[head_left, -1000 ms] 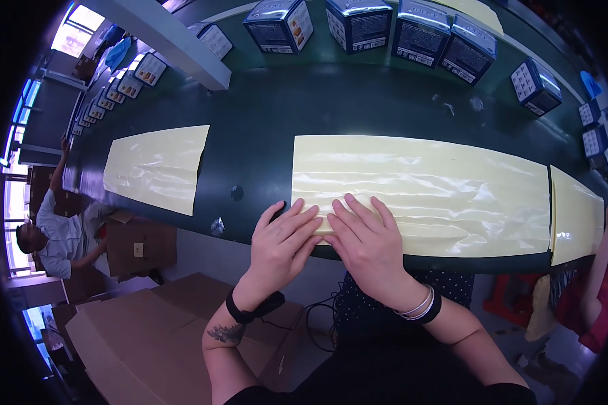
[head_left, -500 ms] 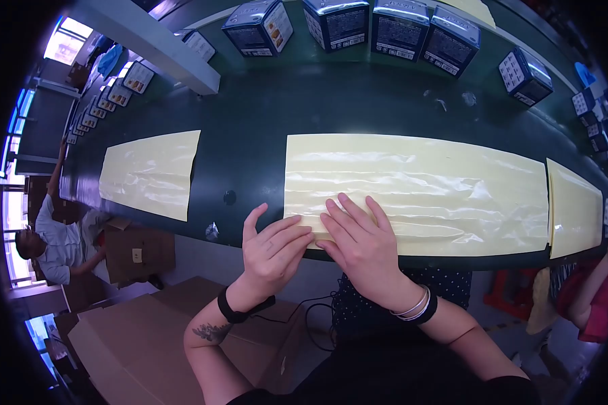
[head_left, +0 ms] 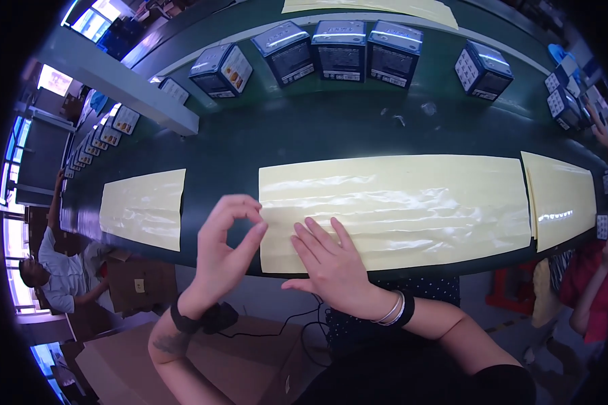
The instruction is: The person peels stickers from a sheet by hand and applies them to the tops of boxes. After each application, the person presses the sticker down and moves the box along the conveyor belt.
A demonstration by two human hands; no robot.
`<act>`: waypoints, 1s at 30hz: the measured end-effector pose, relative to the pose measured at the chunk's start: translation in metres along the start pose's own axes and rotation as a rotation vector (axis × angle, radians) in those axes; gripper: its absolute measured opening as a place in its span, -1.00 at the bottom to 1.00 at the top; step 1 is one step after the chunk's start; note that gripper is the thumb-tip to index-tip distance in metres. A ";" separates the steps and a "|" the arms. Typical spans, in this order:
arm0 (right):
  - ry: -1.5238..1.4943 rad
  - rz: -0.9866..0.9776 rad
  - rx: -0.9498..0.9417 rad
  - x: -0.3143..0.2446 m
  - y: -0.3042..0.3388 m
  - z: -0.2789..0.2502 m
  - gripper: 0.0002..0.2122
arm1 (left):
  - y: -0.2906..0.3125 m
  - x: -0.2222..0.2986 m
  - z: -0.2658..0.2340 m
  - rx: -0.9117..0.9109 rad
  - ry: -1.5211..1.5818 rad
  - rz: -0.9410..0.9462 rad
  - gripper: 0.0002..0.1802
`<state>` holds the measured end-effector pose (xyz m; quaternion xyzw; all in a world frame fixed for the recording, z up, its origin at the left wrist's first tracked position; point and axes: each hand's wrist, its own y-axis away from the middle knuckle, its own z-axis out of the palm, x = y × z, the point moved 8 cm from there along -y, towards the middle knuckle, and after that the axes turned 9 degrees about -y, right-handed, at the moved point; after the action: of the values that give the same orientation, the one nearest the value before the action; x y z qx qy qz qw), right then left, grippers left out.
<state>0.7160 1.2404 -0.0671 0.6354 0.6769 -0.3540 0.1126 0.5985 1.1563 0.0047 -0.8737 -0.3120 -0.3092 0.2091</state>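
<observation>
A long, pale yellow glossy sheet, creased lengthwise, lies on the dark green table in front of me. At its left edge is my left hand, with thumb and fingertips curved into a ring that closes on the sheet's edge. Flat on the lower left part of the sheet rests my right hand, fingers spread and thumb pointing left. Apart to the left lies a shorter yellow sheet. Another yellow sheet adjoins the long one's right end, with layered edges showing.
Several dark blue boxes stand along the table's far side, more at far left and right. A grey post rises at the upper left. Bits of clear plastic dot the table. A cardboard box and people flank both sides.
My left hand has gone from lying on the sheet's lower left corner to its left edge, curling into a pinch. My right hand stays flat on the sheet. The view has shifted.
</observation>
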 end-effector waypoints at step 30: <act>0.059 -0.032 0.015 0.012 0.012 0.003 -0.40 | -0.272 0.053 0.122 0.222 -0.473 0.723 -0.78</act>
<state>0.7245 1.2475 -0.0810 0.6356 0.6874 -0.3417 0.0823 0.4976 1.4416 -0.0003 -0.9456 -0.0571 0.0273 0.3190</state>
